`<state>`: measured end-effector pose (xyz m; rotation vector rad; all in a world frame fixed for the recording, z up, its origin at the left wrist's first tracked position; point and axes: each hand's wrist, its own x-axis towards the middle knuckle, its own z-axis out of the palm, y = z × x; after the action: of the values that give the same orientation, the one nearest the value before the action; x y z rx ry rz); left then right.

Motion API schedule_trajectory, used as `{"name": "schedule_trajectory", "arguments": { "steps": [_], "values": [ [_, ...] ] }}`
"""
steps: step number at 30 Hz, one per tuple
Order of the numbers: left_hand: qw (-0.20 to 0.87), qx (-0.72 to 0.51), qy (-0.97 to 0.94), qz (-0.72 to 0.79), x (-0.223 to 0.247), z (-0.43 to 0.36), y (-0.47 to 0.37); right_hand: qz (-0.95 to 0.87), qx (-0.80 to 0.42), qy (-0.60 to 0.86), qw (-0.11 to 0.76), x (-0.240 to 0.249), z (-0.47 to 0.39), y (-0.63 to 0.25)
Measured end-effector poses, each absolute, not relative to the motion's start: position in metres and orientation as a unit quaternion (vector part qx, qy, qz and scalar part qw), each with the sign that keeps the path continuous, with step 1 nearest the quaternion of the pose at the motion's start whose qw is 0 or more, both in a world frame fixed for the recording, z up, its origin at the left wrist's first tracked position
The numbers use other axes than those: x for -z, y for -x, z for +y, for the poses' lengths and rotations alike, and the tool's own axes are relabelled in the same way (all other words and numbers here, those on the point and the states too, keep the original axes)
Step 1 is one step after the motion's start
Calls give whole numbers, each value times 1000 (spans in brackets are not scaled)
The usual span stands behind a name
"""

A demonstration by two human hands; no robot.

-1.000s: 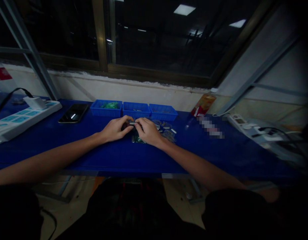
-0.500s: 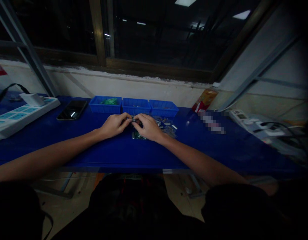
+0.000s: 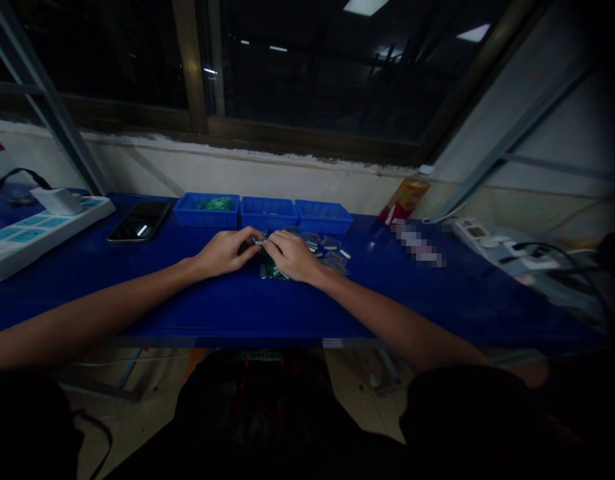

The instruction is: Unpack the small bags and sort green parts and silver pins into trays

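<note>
Over the blue table [image 3: 212,307] my left hand [image 3: 228,252] pinches a small pale metallic part [image 3: 260,242] between thumb and fingertips. My right hand [image 3: 293,256] meets it from the other side, its thumb and fingers closed at the same part; the part is too small and dark to name exactly. Just beneath and beside my right hand lie small green pieces [image 3: 268,270], partly hidden by it. Farther right, several small silvery pieces [image 3: 345,254] lie scattered on clear plastic bags [image 3: 337,265].
Three blue bins stand along the wall: the left bin [image 3: 207,219] holds green pieces, beside a middle bin [image 3: 268,220] and a right bin [image 3: 323,225]. A phone [image 3: 140,222] and a white power strip [image 3: 47,230] lie left. A brown-red packet [image 3: 406,200] and another power strip [image 3: 487,243] are right.
The fingers of my right hand have drawn closer together, and its thumb now lies nearer the fingertips. The small part shows more clearly between the hands. The whole view has shifted slightly.
</note>
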<state>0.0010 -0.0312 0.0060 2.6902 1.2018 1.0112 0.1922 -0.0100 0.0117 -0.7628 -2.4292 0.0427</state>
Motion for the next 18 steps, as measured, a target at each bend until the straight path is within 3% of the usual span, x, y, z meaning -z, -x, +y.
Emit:
{"name": "schedule_trajectory", "arguments": {
  "steps": [6, 18],
  "values": [
    [-4, -323, -859, 398, -7, -31, 0, -898, -73, 292, 321, -11, -13, -194],
    [15, -330, -862, 385, -8, -33, -1, -909, -37, 284, 301, -12, -11, -193]
  ]
}}
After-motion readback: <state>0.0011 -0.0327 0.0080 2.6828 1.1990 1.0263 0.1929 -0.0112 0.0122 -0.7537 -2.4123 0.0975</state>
